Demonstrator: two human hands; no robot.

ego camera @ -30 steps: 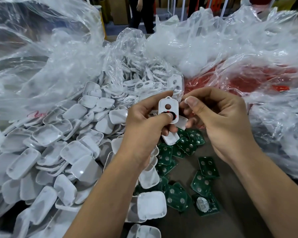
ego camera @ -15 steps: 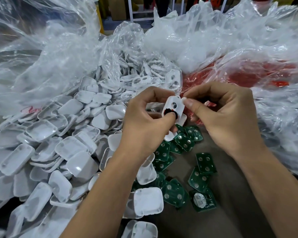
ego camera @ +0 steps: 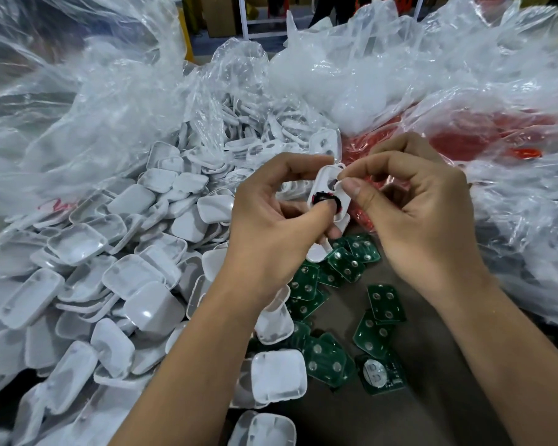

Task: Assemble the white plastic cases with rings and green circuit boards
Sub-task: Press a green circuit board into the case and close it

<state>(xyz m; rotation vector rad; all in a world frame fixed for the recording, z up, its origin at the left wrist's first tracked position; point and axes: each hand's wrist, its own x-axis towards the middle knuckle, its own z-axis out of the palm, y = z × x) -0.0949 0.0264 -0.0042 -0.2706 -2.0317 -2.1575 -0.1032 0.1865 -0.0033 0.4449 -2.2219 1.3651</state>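
Both hands are working at centre, raised above the table. Left hand (ego camera: 271,220) is gripping a white case (ego camera: 324,185), thumb pressing on a dark ring (ego camera: 326,198) seated in the case's lower hole. Right hand (ego camera: 409,207) is pinching the same case at its right edge, thumb and forefinger curled onto it. Green circuit boards (ego camera: 345,268) are lying scattered on the brown table (ego camera: 432,397) just below the hands. A heap of white case shells (ego camera: 110,278) is spreading at left, spilling out of clear plastic bags (ego camera: 94,107). Red parts (ego camera: 484,136) are sitting inside a bag at right
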